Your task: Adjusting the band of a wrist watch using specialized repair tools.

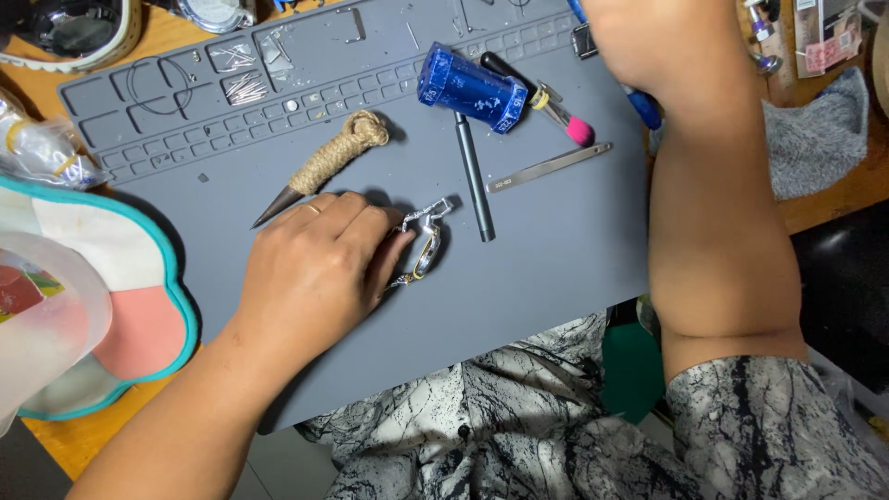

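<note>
My left hand rests on the grey work mat, fingers curled around a small silver clasp with a chain. A ring shows on one finger. My right hand reaches to the far edge of the mat at the top of the view; its fingers are cut off by the frame, so what it holds is hidden. Just beyond my left hand lies a rope-wrapped metal spike. A dark metal rod lies right of the clasp.
A blue cylinder, a pink-tipped pen and flat steel tweezers lie at the mat's far side. Small pins fill a mat tray. A teal-edged cloth pad sits left, a grey cloth right.
</note>
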